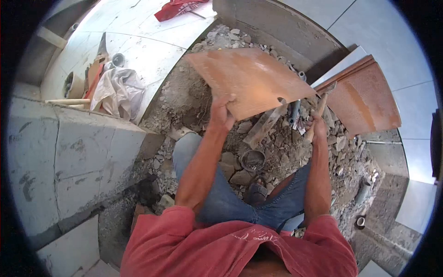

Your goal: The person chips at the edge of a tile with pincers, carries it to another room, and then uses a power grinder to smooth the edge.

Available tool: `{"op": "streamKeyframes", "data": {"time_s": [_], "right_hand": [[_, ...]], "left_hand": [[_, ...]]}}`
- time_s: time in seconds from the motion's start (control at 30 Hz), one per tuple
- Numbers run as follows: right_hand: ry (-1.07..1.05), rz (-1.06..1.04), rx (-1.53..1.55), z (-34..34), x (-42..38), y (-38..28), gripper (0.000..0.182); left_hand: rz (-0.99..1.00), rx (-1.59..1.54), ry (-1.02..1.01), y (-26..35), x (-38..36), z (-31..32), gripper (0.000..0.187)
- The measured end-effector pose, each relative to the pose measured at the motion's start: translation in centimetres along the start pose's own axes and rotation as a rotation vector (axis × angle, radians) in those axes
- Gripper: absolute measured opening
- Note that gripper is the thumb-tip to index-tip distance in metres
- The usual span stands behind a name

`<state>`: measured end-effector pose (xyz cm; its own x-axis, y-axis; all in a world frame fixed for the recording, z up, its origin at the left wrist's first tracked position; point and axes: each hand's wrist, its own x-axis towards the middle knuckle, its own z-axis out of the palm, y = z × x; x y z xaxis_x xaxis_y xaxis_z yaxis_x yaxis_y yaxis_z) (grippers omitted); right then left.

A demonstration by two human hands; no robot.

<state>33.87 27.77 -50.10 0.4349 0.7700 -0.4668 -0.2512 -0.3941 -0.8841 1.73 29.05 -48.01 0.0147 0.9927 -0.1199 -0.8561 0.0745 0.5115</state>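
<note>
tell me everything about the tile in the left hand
The tile is a four-sided, streaky orange-brown slab, apparently ceramic, with a dark notch or hole near its lower right edge. The left hand grips its lower left edge, holding it tilted above the rubble. Whether the tool by its right corner touches it is unclear.

The 2 arms reach forward, hands well apart. The left hand (223, 112) is closed, 1 digit stretched toward the right hand (317, 128); behind its grip, the left forearm (203, 159) slants back and outward. The right hand curls into a fist, the right forearm (319, 168) running almost straight back behind that grip.
</note>
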Motion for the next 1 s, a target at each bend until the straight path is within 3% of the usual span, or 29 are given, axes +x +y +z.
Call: {"op": "streamKeyframes", "data": {"time_s": [0.23, 0.3, 0.37, 0.5, 0.6, 0.67, 0.73, 0.83, 0.9, 1.0], "right_hand": [[-0.038, -0.007, 0.139, -0.6, -0.4, -0.8, 0.031], [0.038, -0.006, -0.008, -2.0, 1.2, 0.3, 0.033], [-0.019, -0.029, 0.019, -2.3, 0.7, -0.2, 0.023], [-0.078, -0.038, 0.106, -2.3, -1.6, -3.8, 0.021], [-0.121, -0.160, 0.126, -2.8, -2.1, -5.2, 0.024], [-0.154, -0.510, 0.236, -2.5, -2.6, -6.0, 0.025], [-0.156, -0.482, 0.196, -3.7, -2.8, -6.5, 0.032], [-0.077, -0.507, -0.212, -7.6, -2.4, -5.7, 0.034], [-0.020, -0.368, -0.515, -9.5, -3.6, -3.5, 0.031], [0.058, -0.359, -0.934, -13.1, -3.2, 5.5, 0.030]], "left_hand": [[0.011, -0.012, 0.057, -3.4, 1.3, 0.9, 0.068], [0.030, 0.038, 0.082, -4.0, 1.5, 0.5, 0.067], [-0.011, -0.007, 0.015, -4.4, 1.9, 0.2, 0.065], [-0.005, 0.051, 0.019, -5.6, 2.9, -2.1, 0.064], [-0.067, 0.091, -0.009, -6.0, 2.7, -4.0, 0.066], [-0.214, 0.102, 0.042, -6.0, 2.3, -4.7, 0.068], [-0.197, 0.105, 0.088, -7.1, 1.3, -5.8, 0.068], [-0.127, 0.111, 0.103, -9.7, 0.1, -8.4, 0.067], [-0.085, 0.104, 0.088, -11.1, -0.3, -9.6, 0.066], [-0.100, 0.065, 0.096, -11.6, -0.7, -10.1, 0.062]]}}
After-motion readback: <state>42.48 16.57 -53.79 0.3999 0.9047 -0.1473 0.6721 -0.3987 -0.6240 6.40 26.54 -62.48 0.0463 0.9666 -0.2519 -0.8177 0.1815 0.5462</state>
